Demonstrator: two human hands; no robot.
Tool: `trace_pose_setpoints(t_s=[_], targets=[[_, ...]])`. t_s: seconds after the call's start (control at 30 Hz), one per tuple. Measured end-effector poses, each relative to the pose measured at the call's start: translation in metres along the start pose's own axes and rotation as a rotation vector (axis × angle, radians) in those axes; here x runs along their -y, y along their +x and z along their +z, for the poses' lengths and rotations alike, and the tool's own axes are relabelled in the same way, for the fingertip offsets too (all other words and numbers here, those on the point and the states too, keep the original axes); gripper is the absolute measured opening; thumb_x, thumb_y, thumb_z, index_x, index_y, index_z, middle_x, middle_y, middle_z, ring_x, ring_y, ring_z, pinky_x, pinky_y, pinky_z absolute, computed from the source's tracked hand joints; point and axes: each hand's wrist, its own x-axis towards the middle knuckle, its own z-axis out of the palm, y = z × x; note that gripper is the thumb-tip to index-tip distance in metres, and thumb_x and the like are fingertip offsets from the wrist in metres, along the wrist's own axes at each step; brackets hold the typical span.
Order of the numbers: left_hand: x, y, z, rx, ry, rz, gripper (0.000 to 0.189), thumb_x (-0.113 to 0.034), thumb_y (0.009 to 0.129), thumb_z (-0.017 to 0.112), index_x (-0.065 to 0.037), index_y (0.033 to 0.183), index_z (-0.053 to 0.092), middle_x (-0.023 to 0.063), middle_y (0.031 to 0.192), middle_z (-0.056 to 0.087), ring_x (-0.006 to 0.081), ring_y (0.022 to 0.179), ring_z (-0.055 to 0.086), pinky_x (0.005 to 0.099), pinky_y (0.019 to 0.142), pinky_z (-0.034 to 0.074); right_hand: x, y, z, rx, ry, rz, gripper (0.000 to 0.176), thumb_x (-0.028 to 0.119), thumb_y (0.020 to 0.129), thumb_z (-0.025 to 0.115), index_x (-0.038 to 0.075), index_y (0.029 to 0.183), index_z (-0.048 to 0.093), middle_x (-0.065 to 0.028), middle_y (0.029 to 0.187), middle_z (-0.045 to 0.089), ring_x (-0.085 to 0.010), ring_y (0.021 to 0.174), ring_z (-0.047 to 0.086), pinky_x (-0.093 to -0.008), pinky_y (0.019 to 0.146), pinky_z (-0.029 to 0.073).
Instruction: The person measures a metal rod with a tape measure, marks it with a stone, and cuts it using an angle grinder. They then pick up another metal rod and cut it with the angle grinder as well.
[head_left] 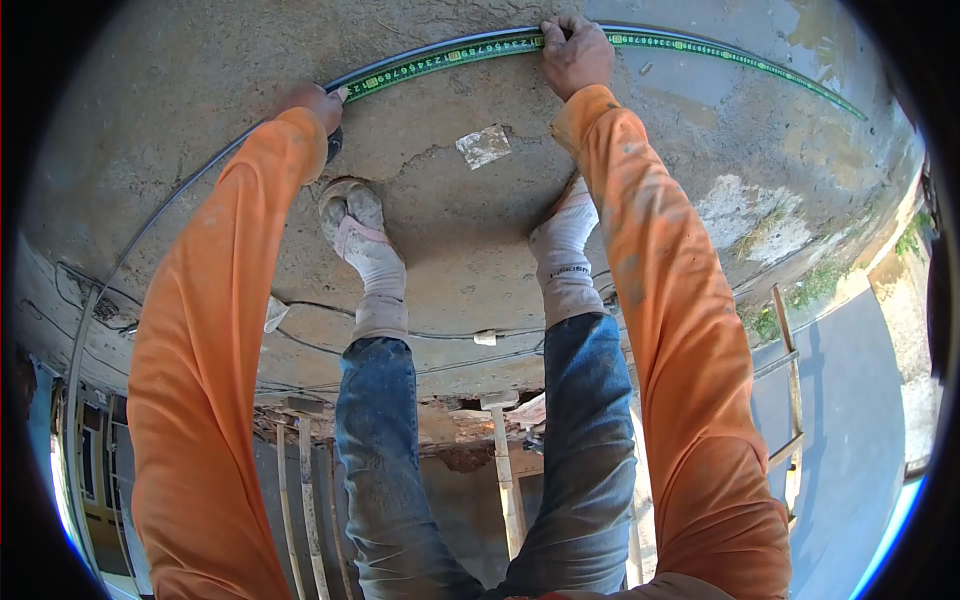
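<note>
A green tape measure [440, 62] is pulled out along a thin grey rod or pipe [190, 180] on the ground. My left hand [312, 104] is closed round the tape's left end, where a dark object [335, 144], possibly the tape's case, shows under the palm. My right hand [580, 58] is closed at the upper middle, its fingertips pressing on the tape and the rod together. From there the tape runs on to the right, narrowing to its far end. My fingers partly hide what each hand grips.
Both my feet, in dusty socks [380, 290] and sandals, stand on rough concrete ground [450, 220]. A flat pale scrap [484, 147] lies between them and the tape. Behind are dark cables [430, 336], wooden poles [505, 470] and a ladder-like frame [790, 400].
</note>
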Motion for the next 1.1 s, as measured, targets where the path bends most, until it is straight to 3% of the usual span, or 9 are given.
trace_pose_setpoints(t_s=[0.2,0.3,0.5,0.7,0.8,0.87,1.1], targets=[[0.003,0.002,0.003,0.026,-0.012,-0.009,0.050,-0.048,0.087,0.051,-0.003,0.106,0.064,0.0199,0.108,0.061,0.0371,0.102,0.058,0.0432,0.086,0.044,0.004,0.000,0.002,0.079,-0.035,0.063,0.023,0.028,0.083,0.058,0.007,0.088,0.067,-0.0172,0.080,0.065,-0.0342,0.077,0.061,-0.0395,0.074,0.047],[0.000,-0.001,-0.003,0.022,0.001,-0.003,0.050,-0.048,0.087,0.051,-0.003,0.106,0.063,0.0199,0.108,0.061,0.0371,0.102,0.057,0.0436,0.087,0.044,0.000,0.005,0.010,-0.003,-0.184,-0.057,0.023,0.028,0.083,0.058,0.007,0.085,0.066,-0.0180,0.081,0.064,-0.0347,0.079,0.061,-0.0405,0.074,0.047],[0.000,0.000,-0.001,0.015,-0.006,-0.019,0.050,-0.048,0.087,0.051,-0.003,0.107,0.063,0.0209,0.110,0.060,0.0374,0.103,0.057,0.0435,0.088,0.044,0.009,0.003,0.011,0.059,-0.108,0.052,0.024,0.027,0.083,0.056,0.005,0.087,0.064,-0.0184,0.086,0.063,-0.0353,0.084,0.059,-0.0426,0.078,0.046],[0.001,0.000,-0.002,0.019,-0.003,-0.016,0.051,-0.048,0.087,0.051,-0.003,0.108,0.063,0.0209,0.112,0.060,0.0372,0.105,0.056,0.0436,0.089,0.044,-0.004,0.004,0.020,-0.019,-0.215,-0.086,0.022,0.026,0.083,0.056,0.007,0.092,0.063,-0.0189,0.093,0.060,-0.0355,0.087,0.058,-0.0428,0.078,0.046],[0.005,0.000,0.006,0.034,-0.026,-0.015,0.051,-0.048,0.087,0.051,-0.003,0.108,0.062,0.0211,0.112,0.059,0.0379,0.105,0.056,0.0439,0.089,0.043,-0.005,-0.011,0.012,-0.011,-0.200,-0.064,0.022,0.027,0.082,0.056,0.007,0.088,0.064,-0.0187,0.090,0.061,-0.0351,0.087,0.058,-0.0426,0.078,0.046],[0.003,0.005,0.002,0.013,-0.040,0.000,0.052,-0.048,0.087,0.051,-0.002,0.109,0.062,0.0213,0.112,0.059,0.0385,0.105,0.056,0.0440,0.089,0.043,0.010,-0.006,-0.002,0.079,0.002,0.100,0.023,0.027,0.082,0.056,0.006,0.086,0.065,-0.0184,0.084,0.063,-0.0344,0.083,0.060,-0.0421,0.077,0.047],[0.001,0.000,0.001,0.040,-0.015,-0.016,0.053,-0.049,0.087,0.049,-0.003,0.110,0.061,0.0214,0.114,0.058,0.0390,0.107,0.055,0.0445,0.090,0.043,-0.002,-0.001,0.009,-0.051,-0.184,-0.071,0.025,0.028,0.082,0.056,0.006,0.085,0.066,-0.0181,0.076,0.064,-0.0347,0.076,0.061,-0.0408,0.073,0.048]])
